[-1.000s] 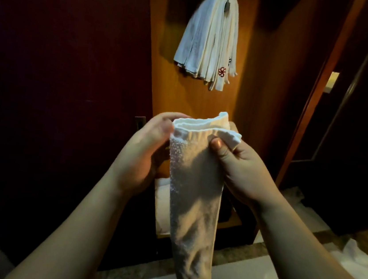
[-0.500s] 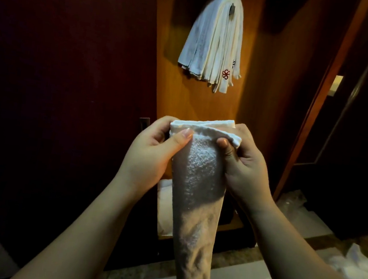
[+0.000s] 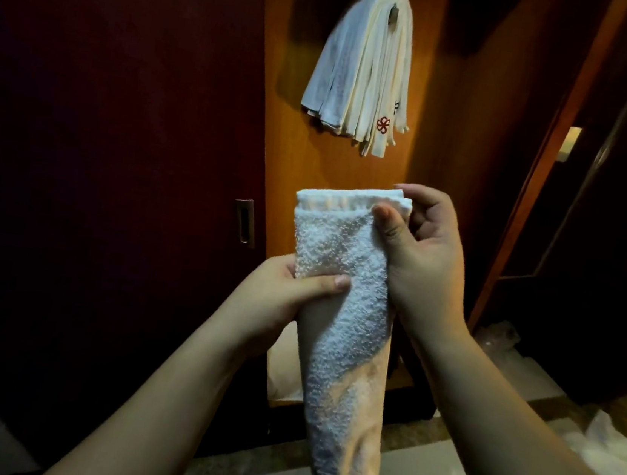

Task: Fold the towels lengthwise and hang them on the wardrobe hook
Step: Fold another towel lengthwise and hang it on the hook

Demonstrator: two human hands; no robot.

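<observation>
A white terry towel (image 3: 349, 320), folded into a long narrow strip, hangs down in front of me. My right hand (image 3: 420, 258) pinches its top right corner between thumb and fingers. My left hand (image 3: 285, 293) grips the strip's left edge lower down, thumb across the front. On the orange wooden wardrobe panel above, several folded white towels (image 3: 359, 77) hang over a small dark hook (image 3: 394, 12), one with a red emblem.
A dark sliding door with a recessed metal handle (image 3: 244, 225) fills the left. A low shelf holds pale cloth (image 3: 284, 368) behind the towel. More white cloth (image 3: 610, 443) lies on the tiled floor at the right. A dark doorway frame stands on the right.
My left hand has slid from the towel's top edge down its left side. The view has moved closer to the wardrobe. My right hand keeps the top corner.
</observation>
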